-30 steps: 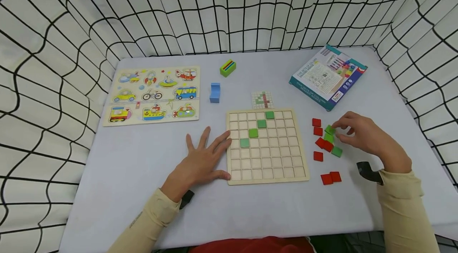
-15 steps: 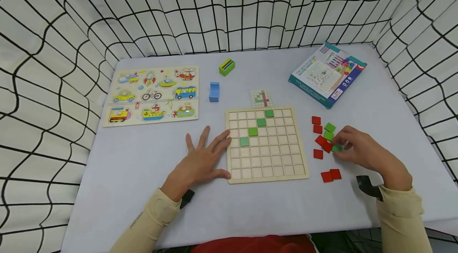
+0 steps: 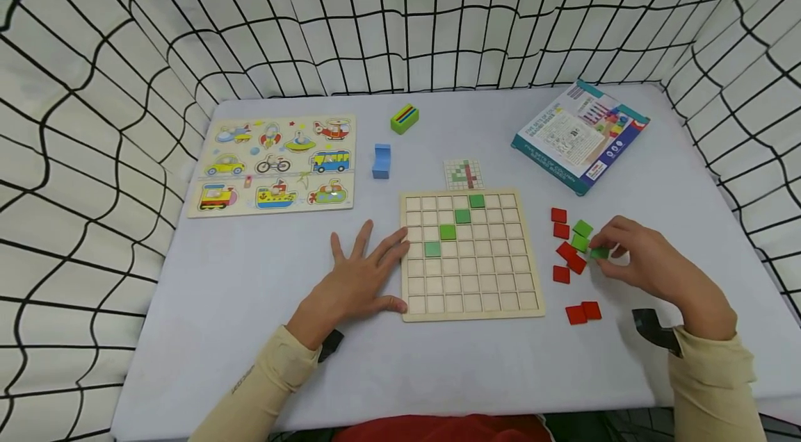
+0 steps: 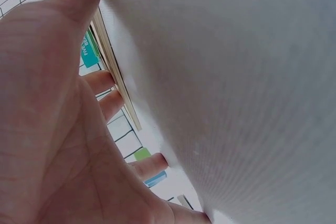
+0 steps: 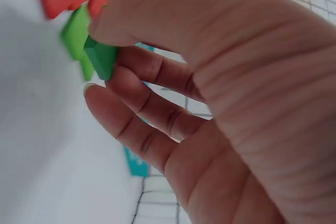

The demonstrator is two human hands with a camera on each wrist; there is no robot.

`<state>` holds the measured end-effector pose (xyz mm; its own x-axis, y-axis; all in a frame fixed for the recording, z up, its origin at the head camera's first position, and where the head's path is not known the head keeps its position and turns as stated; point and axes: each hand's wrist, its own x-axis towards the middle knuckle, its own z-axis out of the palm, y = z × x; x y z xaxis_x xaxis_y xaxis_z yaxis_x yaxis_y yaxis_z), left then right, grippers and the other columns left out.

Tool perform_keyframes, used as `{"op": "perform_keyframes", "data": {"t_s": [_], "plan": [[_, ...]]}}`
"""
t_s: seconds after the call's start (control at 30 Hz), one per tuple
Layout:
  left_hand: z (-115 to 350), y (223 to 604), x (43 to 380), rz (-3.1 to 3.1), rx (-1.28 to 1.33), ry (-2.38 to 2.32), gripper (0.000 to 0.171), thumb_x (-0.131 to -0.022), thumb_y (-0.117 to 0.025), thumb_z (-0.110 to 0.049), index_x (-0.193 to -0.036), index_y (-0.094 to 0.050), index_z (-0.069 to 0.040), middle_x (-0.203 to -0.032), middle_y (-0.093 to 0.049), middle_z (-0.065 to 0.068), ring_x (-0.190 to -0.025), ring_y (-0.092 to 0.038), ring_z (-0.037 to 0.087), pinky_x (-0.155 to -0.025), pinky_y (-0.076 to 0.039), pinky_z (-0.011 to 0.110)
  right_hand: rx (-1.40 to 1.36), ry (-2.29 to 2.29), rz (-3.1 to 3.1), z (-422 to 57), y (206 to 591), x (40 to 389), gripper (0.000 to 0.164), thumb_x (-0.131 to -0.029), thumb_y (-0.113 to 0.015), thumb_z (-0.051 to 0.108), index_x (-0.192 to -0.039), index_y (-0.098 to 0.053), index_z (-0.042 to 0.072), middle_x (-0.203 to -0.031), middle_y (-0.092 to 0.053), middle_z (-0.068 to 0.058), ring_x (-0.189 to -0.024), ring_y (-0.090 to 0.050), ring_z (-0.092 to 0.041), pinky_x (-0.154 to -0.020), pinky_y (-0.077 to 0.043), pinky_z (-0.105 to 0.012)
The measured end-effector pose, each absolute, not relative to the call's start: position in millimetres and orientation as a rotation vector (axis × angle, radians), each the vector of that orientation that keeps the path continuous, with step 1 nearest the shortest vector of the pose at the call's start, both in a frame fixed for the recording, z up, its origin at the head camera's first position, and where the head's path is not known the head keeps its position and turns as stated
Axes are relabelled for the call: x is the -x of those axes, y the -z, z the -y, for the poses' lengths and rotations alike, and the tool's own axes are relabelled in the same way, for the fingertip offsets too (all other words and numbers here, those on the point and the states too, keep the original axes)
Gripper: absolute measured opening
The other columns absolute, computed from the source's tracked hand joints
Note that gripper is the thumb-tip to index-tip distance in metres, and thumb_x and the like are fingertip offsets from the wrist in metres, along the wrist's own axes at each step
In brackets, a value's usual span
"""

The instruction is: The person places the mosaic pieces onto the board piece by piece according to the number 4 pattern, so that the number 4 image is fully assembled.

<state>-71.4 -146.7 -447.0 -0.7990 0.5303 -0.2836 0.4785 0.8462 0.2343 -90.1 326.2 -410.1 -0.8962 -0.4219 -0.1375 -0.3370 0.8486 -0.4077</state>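
My right hand (image 3: 651, 260) pinches a dark green square tile (image 5: 102, 56) between thumb and fingertips, just right of the loose tiles. Two lighter green tiles (image 3: 580, 236) lie beside it, along with several red tiles (image 3: 561, 274). My left hand (image 3: 355, 282) is spread flat on the table, its fingertips and thumb at the left edge of a wooden grid board (image 3: 469, 317). Four-sided green tiles sit in a diagonal on that board, from an upper one (image 3: 477, 201) down to a paler one (image 3: 432, 249). The left wrist view shows the palm beside the board's edge.
A small printed pattern card (image 3: 464, 174) lies behind the board. A teal and white box (image 3: 578, 136) is at the back right. At the left lies a vehicle picture puzzle (image 3: 272, 164). A blue block (image 3: 382, 161) and a striped green block (image 3: 405, 119) stand between. Black netting (image 3: 407, 14) surrounds the table.
My right hand has come from the lighter green tiles toward the dark green tile, taken hold of it and tilted it up. The left hand stays at the board's edge.
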Motion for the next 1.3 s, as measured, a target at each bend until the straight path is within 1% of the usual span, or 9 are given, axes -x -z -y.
{"op": "perform_keyframes", "data": {"t_s": [0.17, 0.23, 0.43, 0.63, 0.77, 0.9, 0.97, 1.07, 1.3], "plan": [[147.4, 447.5, 70.7, -2.69, -0.764, -0.213, 0.106, -0.086, -0.074, -0.069, -0.169, -0.031, -0.019, -0.181, -0.018, 0.0, -0.163, -0.01, 0.057, -0.108, -0.015, 0.096, 0.729, 0.562, -2.885, -311.8, 398.3, 95.4, 0.032, -0.078, -0.093, 0.002, -0.105, -0.077, 0.008, -0.109, -0.069, -0.007, -0.093, -0.069, -0.017, -0.072, -0.062, -0.025], [147.6, 447.8, 70.4, -2.69, -0.761, -0.218, 0.106, -0.086, -0.075, -0.069, -0.169, -0.031, -0.019, -0.181, -0.018, 0.0, -0.163, -0.01, 0.057, -0.108, -0.014, 0.096, 0.775, 0.564, -2.898, -303.1, 392.5, 97.8, 0.031, -0.079, -0.092, 0.003, -0.105, -0.077, 0.01, -0.111, -0.069, -0.006, -0.093, -0.069, -0.016, -0.072, -0.063, -0.026], [147.7, 446.9, 69.4, -2.69, -0.763, -0.224, 0.106, -0.086, -0.075, -0.069, -0.169, -0.031, -0.019, -0.181, -0.019, 0.0, -0.163, -0.01, 0.057, -0.108, -0.015, 0.096, 0.901, 0.611, -2.882, -273.4, 375.9, 106.3, 0.03, -0.082, -0.09, 0.002, -0.106, -0.078, 0.014, -0.112, -0.066, -0.002, -0.1, -0.064, -0.016, -0.072, -0.061, -0.024], [147.7, 444.9, 68.9, -2.687, -0.76, -0.208, 0.106, -0.087, -0.074, -0.07, -0.169, -0.031, -0.018, -0.181, -0.019, 0.0, -0.163, -0.011, 0.057, -0.109, -0.015, 0.096, 1.074, 0.631, -2.865, -244.0, 369.9, 114.7, 0.031, -0.082, -0.089, 0.0, -0.108, -0.077, 0.013, -0.113, -0.065, -0.003, -0.102, -0.061, -0.016, -0.076, -0.064, -0.033], [147.5, 443.7, 68.6, -2.688, -0.762, -0.215, 0.106, -0.087, -0.074, -0.07, -0.169, -0.031, -0.019, -0.181, -0.019, 0.0, -0.163, -0.011, 0.057, -0.109, -0.015, 0.096, 1.117, 0.62, -2.79, -220.4, 369.8, 119.3, 0.027, -0.087, -0.086, 0.003, -0.11, -0.076, 0.013, -0.117, -0.064, -0.005, -0.108, -0.06, -0.018, -0.082, -0.063, -0.035], [147.1, 443.5, 68.6, -2.69, -0.76, -0.22, 0.107, -0.087, -0.074, -0.071, -0.169, -0.031, -0.019, -0.181, -0.019, 0.0, -0.163, -0.011, 0.057, -0.109, -0.015, 0.096, 1.188, 0.64, -2.716, -193.5, 374.8, 122.2, 0.022, -0.091, -0.082, 0.004, -0.111, -0.075, 0.011, -0.121, -0.063, -0.008, -0.111, -0.059, -0.02, -0.087, -0.062, -0.037], [146.7, 443.5, 69.1, -2.689, -0.759, -0.216, 0.107, -0.087, -0.074, -0.071, -0.17, -0.03, -0.019, -0.181, -0.018, 0.0, -0.163, -0.011, 0.057, -0.109, -0.015, 0.096, 1.242, 0.669, -2.683, -180.4, 379.3, 123.2, 0.021, -0.091, -0.082, 0.004, -0.11, -0.075, 0.01, -0.122, -0.063, -0.009, -0.111, -0.059, -0.021, -0.087, -0.062, -0.036], [146.0, 442.9, 70.0, -2.685, -0.757, -0.207, 0.107, -0.087, -0.073, -0.071, -0.17, -0.03, -0.019, -0.182, -0.018, 0.0, -0.163, -0.01, 0.057, -0.109, -0.014, 0.096, 1.31, 0.702, -2.635, -161.9, 388.4, 124.4, 0.02, -0.091, -0.082, 0.004, -0.11, -0.075, 0.007, -0.119, -0.063, -0.01, -0.109, -0.058, -0.021, -0.088, -0.061, -0.035], [146.6, 442.8, 70.4, -2.674, -0.756, -0.205, 0.107, -0.087, -0.072, -0.071, -0.17, -0.028, -0.02, -0.182, -0.017, -0.001, -0.164, -0.007, 0.056, -0.11, -0.013, 0.096, 1.411, 0.747, -2.575, -128.0, 413.7, 122.0, 0.018, -0.091, -0.082, 0.005, -0.107, -0.074, 0.008, -0.113, -0.062, -0.009, -0.103, -0.056, -0.019, -0.087, -0.058, -0.031]]}}
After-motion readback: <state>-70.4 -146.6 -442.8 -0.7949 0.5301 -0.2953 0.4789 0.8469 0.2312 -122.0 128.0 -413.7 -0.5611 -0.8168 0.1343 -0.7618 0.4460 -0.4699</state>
